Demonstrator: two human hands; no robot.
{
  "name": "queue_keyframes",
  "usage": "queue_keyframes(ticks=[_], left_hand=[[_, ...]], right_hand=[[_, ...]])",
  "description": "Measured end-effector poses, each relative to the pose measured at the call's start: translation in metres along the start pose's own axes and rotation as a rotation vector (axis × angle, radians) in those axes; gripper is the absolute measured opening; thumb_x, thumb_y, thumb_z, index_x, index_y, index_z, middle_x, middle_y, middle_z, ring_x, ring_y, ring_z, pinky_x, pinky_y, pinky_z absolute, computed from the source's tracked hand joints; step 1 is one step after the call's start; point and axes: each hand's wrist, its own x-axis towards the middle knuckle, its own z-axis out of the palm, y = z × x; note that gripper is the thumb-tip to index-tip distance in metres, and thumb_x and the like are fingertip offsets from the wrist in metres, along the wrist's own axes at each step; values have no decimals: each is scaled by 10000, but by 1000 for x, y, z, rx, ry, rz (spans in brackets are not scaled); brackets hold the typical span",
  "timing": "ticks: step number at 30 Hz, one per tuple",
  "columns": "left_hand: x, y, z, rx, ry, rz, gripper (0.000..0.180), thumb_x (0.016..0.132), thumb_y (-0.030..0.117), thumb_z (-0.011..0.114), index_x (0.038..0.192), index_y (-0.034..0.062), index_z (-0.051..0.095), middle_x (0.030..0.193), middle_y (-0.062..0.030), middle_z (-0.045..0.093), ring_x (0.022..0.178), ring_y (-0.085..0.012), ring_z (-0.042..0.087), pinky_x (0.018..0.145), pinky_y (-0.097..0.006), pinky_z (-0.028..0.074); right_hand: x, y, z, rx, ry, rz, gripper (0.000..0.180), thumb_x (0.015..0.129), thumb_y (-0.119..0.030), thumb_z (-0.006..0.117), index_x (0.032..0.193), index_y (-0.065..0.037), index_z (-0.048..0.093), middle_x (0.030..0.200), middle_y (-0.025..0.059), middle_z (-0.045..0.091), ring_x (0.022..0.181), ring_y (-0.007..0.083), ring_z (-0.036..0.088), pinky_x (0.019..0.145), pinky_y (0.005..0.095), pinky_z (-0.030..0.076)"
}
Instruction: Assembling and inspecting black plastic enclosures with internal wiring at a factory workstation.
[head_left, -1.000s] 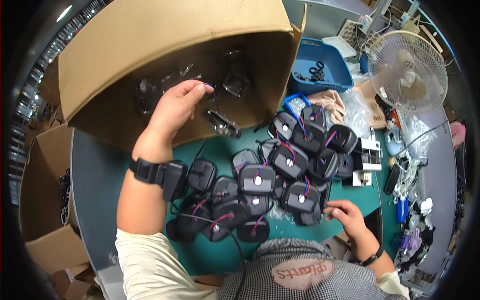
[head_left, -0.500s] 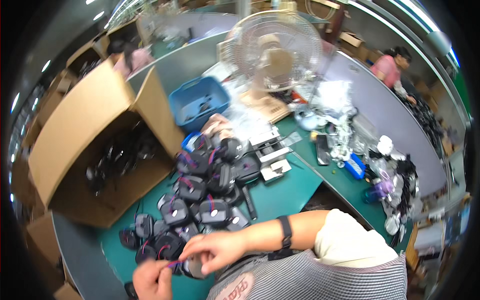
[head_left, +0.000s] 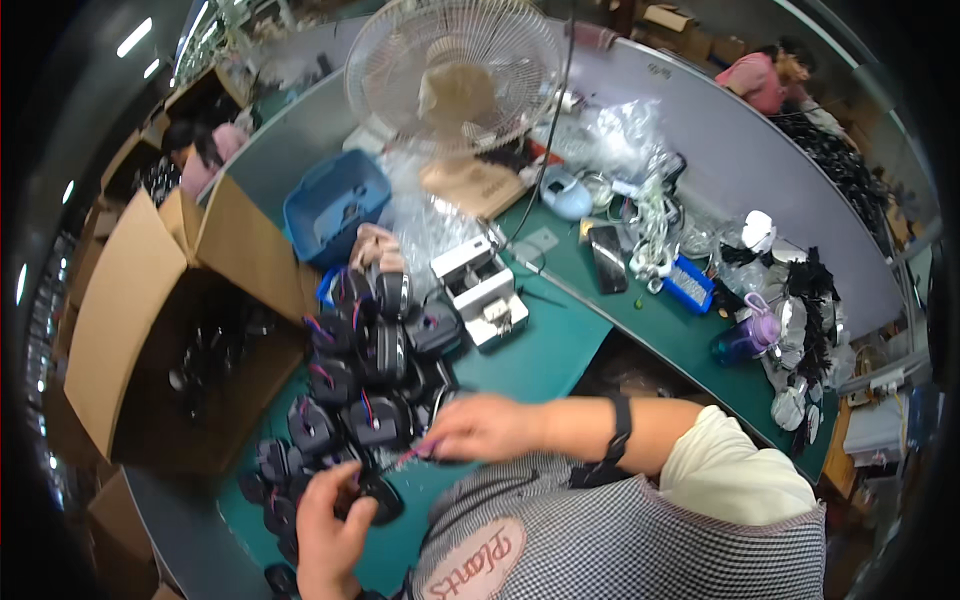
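Note:
A pile of black round parts [head_left: 372, 370] with red, pink and blue wires lies on the green table [head_left: 545, 355] in front of me. My left hand [head_left: 328, 525] grips one black part [head_left: 380, 497] at the near edge of the pile. My right hand [head_left: 482, 426] reaches across from the right and pinches that part's pink wires [head_left: 412, 457] between its fingertips. A black band sits on my right wrist.
An open cardboard box [head_left: 130, 320] holding more black parts stands at the left. Behind the pile are a blue bin [head_left: 335, 205], a white device [head_left: 480, 290] and a desk fan [head_left: 455, 60]. A phone [head_left: 605, 258] and a purple bottle [head_left: 745, 340] lie to the right. Other people sit far back.
The view swung right. My left hand left the cardboard box and came down to the near edge of the pile. My right hand moved across to the wires of the held part.

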Motion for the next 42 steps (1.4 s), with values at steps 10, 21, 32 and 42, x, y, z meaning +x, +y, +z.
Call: queue_keyframes(ticks=[10, 21, 32, 42], left_hand=[[-7, -24, 20, -22, 18, -221, 396, 775, 41, 694, 1166, 24, 636, 901, -62, 616, 757, -135, 586, 711, -274, 493], [-20, -57, 45, -54, 69, -389, 383, 807, 31, 685, 1184, 24, 622, 908, -50, 627, 804, -126, 608, 772, -276, 507], [-66, -116, 89, -920, -641, -361, 1297, 666, 826, 599, 1546, 39, 62, 1589, -246, 103, 1486, -331, 95, 1189, -425, 70], [-65, -110, 76, -526, -789, -187, 579, 1009, 331, 385, 1486, 6, 330, 1555, -111, 317, 1424, -197, 303, 1179, -340, 196]], right_hand=[[-69, 65, -102, 22, 54, 448, 268, 928, -130, 586, 1177, -98, 678, 861, 100, 624, 802, 226, 604, 751, 323, 484], [-96, 143, -41, -283, -321, 455, 234, 908, -212, 585, 1102, -158, 704, 1027, 121, 679, 975, 299, 625, 884, 391, 486], [-109, 86, -45, -352, -267, 685, 895, 769, -231, 729, 1528, -169, 258, 1512, 215, 273, 1300, 338, 453, 984, 336, 459], [-150, 19, 32, 472, -415, 491, 773, 952, -385, 569, 1537, -56, 186, 1591, 152, 201, 1474, 281, 163, 1190, 394, 145]])
